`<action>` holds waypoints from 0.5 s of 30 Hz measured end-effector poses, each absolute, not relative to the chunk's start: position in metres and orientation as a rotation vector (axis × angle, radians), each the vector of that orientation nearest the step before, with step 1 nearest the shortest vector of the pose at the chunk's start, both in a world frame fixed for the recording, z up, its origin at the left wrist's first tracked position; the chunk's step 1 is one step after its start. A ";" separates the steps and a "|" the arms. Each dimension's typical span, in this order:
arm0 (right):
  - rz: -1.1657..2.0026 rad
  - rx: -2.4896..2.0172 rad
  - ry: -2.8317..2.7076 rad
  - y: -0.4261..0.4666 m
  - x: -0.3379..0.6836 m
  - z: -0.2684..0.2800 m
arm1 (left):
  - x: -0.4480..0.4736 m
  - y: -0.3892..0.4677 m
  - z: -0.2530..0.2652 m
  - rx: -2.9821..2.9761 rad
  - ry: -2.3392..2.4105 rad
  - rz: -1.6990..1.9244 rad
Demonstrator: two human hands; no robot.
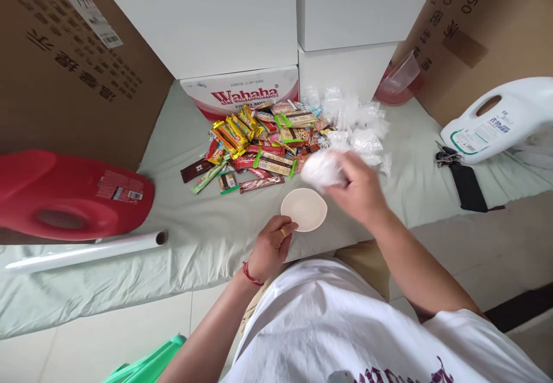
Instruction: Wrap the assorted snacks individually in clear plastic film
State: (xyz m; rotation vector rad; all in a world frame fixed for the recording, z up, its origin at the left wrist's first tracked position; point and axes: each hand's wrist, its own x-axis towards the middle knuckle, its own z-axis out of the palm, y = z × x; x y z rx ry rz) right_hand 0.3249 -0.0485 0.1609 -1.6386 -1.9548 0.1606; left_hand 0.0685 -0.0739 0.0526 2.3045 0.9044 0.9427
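Note:
My left hand point(271, 243), with a ring and a red bracelet, pinches the near left rim of a small, shallow cream dish point(305, 209). The inside of the dish shows bare. Up and to the right of it, my right hand point(356, 187) is closed around a white crumpled wad point(322, 170); motion blur hides whether it is cloth, paper or plastic. Just behind the dish lies a heap of wrapped snack bars point(272, 161) in yellow, red, green and brown packaging. Clear plastic bundles point(356, 124) are piled beyond my right hand.
Behind the heap stand a Wahaha carton point(242, 90) and white boxes point(345, 8). To the left are a red jug point(78, 193) and a white roll point(90, 251). A white detergent bottle point(496, 121), keys point(447, 156) and a red tub point(400, 80) sit at right.

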 end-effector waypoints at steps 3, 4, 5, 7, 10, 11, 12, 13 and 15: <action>-0.173 -1.575 -1.607 -0.010 0.359 0.174 | 0.072 -0.073 0.055 2.310 0.907 0.958; -0.206 -1.583 -1.573 0.010 0.369 0.174 | 0.074 -0.073 0.056 2.313 0.902 0.960; -0.190 -1.622 -1.571 0.030 0.377 0.172 | 0.076 -0.074 0.058 2.317 0.893 0.963; -0.034 -1.784 -1.630 0.063 0.389 0.164 | 0.078 -0.075 0.062 2.328 0.870 0.966; 0.168 -1.864 -1.711 0.064 0.396 0.152 | 0.078 -0.079 0.068 2.324 0.862 0.954; 0.203 -1.800 -1.750 0.049 0.395 0.149 | 0.077 -0.080 0.071 2.310 0.868 0.942; 0.245 -1.700 -1.805 0.027 0.392 0.147 | 0.076 -0.081 0.073 2.291 0.873 0.932; 0.332 -1.587 -1.878 0.001 0.388 0.146 | 0.074 -0.081 0.075 2.268 0.876 0.925; 0.649 -1.338 -2.124 -0.056 0.378 0.142 | 0.074 -0.082 0.080 2.211 0.881 0.919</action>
